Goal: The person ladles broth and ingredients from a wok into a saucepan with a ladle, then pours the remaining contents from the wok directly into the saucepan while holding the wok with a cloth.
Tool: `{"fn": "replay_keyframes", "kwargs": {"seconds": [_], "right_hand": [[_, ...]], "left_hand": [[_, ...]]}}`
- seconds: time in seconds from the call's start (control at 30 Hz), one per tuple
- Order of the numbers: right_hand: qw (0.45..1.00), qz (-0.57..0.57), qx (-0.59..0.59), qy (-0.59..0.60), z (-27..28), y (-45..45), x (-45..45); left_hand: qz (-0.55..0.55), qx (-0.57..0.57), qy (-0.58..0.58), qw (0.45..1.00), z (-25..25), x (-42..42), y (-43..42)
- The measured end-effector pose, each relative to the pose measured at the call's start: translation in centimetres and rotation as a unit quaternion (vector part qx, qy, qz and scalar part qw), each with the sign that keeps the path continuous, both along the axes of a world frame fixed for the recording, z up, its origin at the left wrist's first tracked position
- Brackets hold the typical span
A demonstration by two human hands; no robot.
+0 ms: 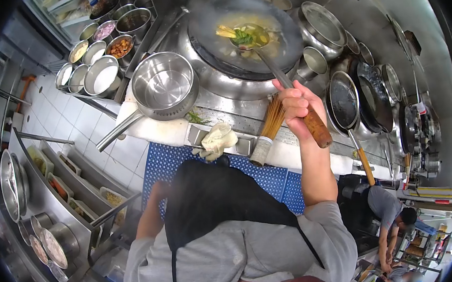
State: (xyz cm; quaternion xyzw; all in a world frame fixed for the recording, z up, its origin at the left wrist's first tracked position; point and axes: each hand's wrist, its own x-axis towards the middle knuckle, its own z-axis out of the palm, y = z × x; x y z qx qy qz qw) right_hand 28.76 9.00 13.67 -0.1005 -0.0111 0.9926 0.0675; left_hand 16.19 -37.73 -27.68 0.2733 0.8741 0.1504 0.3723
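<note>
My right hand [301, 107] is closed around the wooden handle of a ladle [273, 68]. The ladle's bowl is over the wok [210, 27] and holds green leaves and yellowish stalks [234, 33]. Yellowish broth with pale pieces [272, 25] lies in the wok around it, under some steam. My left hand [160, 191] hangs low by my apron [214, 195], away from the stove; its fingers are blurred and partly hidden. Left of the wok, a steel saucepan [189, 93] sits with its handle pointing toward the floor.
A crumpled cloth [218, 139] and a bamboo brush [269, 129] lie along the stove's front edge. Steel seasoning pots [103, 76] stand at the left. Pans and a strainer [344, 100] crowd the right. Another person [387, 205] bends over at the lower right.
</note>
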Motion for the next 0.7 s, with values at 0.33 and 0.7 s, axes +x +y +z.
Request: {"fn": "replay_keyframes", "kwargs": {"seconds": [0.33,0.7], "right_hand": [[0.993,0.076,-0.052,0.074,2.9,-5.9,0.5],[0.989,0.146,-0.018,-0.03,-0.3,-11.7,0.3]], "left_hand": [[0.124,0.002,-0.031,0.992,0.6,-1.9,1.9],[0.162,0.031,-0.061,0.984,1.2,-0.7,-1.1]]}}
